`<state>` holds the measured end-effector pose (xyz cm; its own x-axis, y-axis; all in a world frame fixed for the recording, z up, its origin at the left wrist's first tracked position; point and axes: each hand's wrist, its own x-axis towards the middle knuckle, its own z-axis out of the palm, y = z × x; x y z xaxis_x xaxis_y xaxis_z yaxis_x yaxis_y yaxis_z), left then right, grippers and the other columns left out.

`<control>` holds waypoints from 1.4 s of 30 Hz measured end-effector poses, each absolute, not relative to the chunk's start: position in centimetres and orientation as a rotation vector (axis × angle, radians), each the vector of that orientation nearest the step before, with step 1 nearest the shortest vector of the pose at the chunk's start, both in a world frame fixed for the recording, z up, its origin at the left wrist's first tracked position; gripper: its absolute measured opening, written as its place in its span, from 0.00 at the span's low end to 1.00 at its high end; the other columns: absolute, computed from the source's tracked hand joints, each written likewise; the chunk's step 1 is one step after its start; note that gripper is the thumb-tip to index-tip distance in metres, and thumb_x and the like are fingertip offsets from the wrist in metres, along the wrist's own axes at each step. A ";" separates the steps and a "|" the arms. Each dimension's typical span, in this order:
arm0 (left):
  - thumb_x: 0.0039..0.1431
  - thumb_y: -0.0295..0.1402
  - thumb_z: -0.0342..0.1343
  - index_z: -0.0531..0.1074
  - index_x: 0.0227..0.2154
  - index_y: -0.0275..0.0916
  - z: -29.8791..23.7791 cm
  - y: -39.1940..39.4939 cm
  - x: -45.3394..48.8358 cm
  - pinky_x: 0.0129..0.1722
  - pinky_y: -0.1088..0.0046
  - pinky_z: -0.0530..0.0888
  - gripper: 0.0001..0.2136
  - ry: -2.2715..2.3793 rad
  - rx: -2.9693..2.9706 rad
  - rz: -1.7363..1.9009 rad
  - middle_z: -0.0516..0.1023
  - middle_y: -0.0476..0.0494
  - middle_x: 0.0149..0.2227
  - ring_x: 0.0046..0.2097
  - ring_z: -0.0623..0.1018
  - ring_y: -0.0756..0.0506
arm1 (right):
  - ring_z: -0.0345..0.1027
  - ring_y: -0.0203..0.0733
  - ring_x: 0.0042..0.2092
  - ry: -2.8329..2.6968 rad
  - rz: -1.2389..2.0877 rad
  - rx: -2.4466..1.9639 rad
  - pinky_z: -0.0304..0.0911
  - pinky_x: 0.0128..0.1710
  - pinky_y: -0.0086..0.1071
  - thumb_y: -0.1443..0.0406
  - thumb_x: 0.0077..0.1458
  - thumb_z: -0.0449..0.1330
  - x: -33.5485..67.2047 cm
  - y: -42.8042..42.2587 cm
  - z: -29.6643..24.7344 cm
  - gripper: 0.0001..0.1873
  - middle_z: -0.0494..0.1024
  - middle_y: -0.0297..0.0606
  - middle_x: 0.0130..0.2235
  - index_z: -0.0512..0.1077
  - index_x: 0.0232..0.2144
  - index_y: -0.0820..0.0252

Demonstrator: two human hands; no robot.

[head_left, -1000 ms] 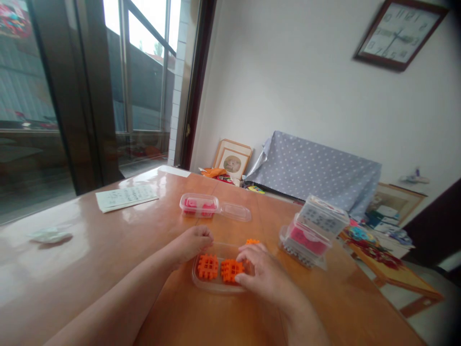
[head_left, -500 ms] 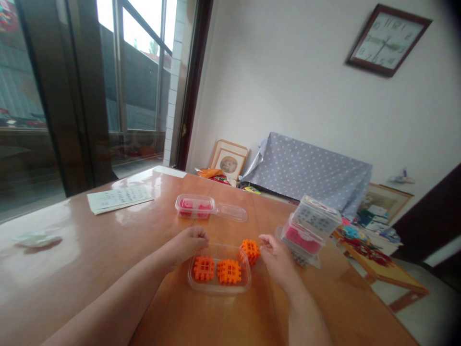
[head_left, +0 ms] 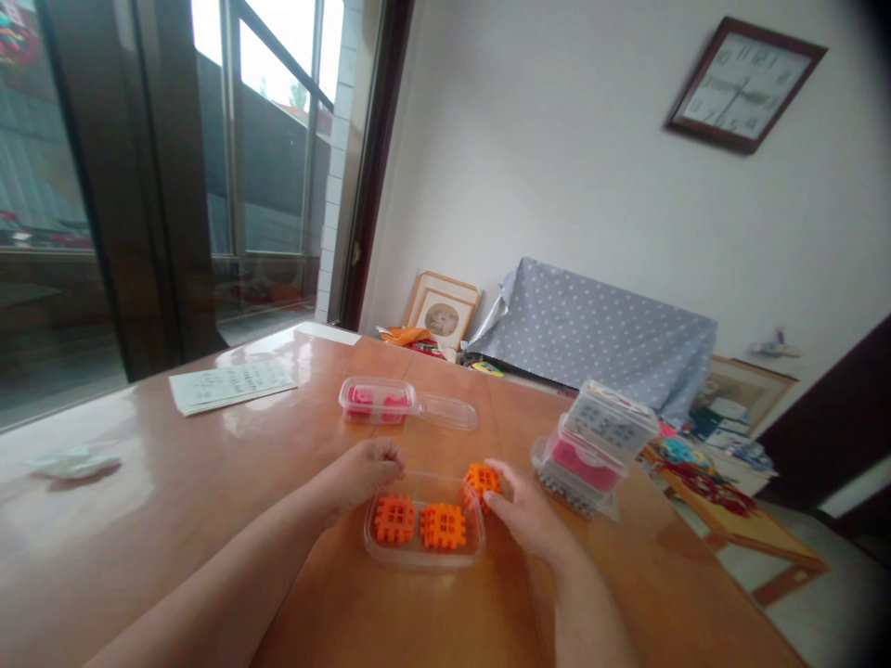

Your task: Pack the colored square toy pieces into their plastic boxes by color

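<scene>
Clear tub (head_left: pixel 426 560) on desk (head_left: pixel 348 603), two orange lattice blocks (head_left: pixel 443 526) inside. Third orange block (head_left: pixel 479 482) by its far right corner; right hand (head_left: pixel 522 506), thumb and fingers parted, at that block's right side, firmness of grip unclear. Left hand (head_left: pixel 368 471) curled at tub's far-left rim; cannot tell whether it pinches. Stacked boxes (head_left: pixel 591 455) off right, open pink-filled box (head_left: pixel 378 400) further, then dotted cloth (head_left: pixel 599 320).

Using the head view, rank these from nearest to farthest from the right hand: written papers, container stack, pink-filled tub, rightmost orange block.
From the right hand:
1. Rightmost orange block, close against the hand, on its left.
2. Container stack, to the right and beyond.
3. Pink-filled tub, forward and left.
4. Written papers, much farther left.
</scene>
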<state>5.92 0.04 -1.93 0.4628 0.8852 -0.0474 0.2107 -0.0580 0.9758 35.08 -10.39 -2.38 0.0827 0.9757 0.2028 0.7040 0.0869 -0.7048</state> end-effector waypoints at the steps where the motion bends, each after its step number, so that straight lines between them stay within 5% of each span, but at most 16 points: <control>1: 0.43 0.33 0.56 0.73 0.29 0.37 -2.0 0.0 5.9 0.28 0.74 0.59 0.08 0.986 1.560 0.733 0.71 0.52 0.24 0.27 0.66 0.49 | 0.66 0.48 0.61 -1.688 0.498 -1.664 0.56 0.65 0.47 0.62 0.56 0.59 35.1 -10.3 -2.4 0.25 0.75 0.43 0.58 0.71 0.57 0.56; 12: 0.44 0.32 0.55 0.73 0.30 0.37 -2.3 0.1 5.9 0.28 0.74 0.59 0.09 0.983 1.553 0.710 0.71 0.51 0.25 0.28 0.67 0.49 | 0.71 0.50 0.56 -1.590 0.430 -1.674 0.63 0.59 0.45 0.60 0.54 0.62 34.9 -10.7 -1.6 0.22 0.78 0.42 0.52 0.74 0.51 0.56; 22: 0.44 0.31 0.55 0.73 0.30 0.37 -2.3 0.0 5.9 0.28 0.74 0.59 0.08 0.978 1.546 0.715 0.74 0.50 0.26 0.28 0.68 0.49 | 0.69 0.48 0.53 -1.836 0.419 -1.646 0.62 0.57 0.42 0.63 0.51 0.65 30.3 -13.4 2.8 0.21 0.77 0.38 0.50 0.75 0.49 0.51; 37: 0.44 0.32 0.55 0.73 0.30 0.37 -2.5 0.2 6.0 0.29 0.74 0.60 0.09 0.968 1.536 0.721 0.74 0.50 0.27 0.28 0.69 0.49 | 0.67 0.50 0.54 -1.941 0.479 -1.671 0.62 0.57 0.42 0.64 0.46 0.69 29.1 -13.4 1.7 0.21 0.74 0.39 0.50 0.76 0.46 0.50; 42: 0.44 0.32 0.55 0.73 0.30 0.37 -2.5 0.2 6.0 0.28 0.74 0.59 0.09 0.971 1.538 0.718 0.74 0.50 0.26 0.28 0.68 0.49 | 0.71 0.47 0.48 -1.812 0.421 -1.673 0.65 0.52 0.41 0.63 0.53 0.62 30.6 -12.8 1.8 0.12 0.78 0.38 0.44 0.76 0.42 0.53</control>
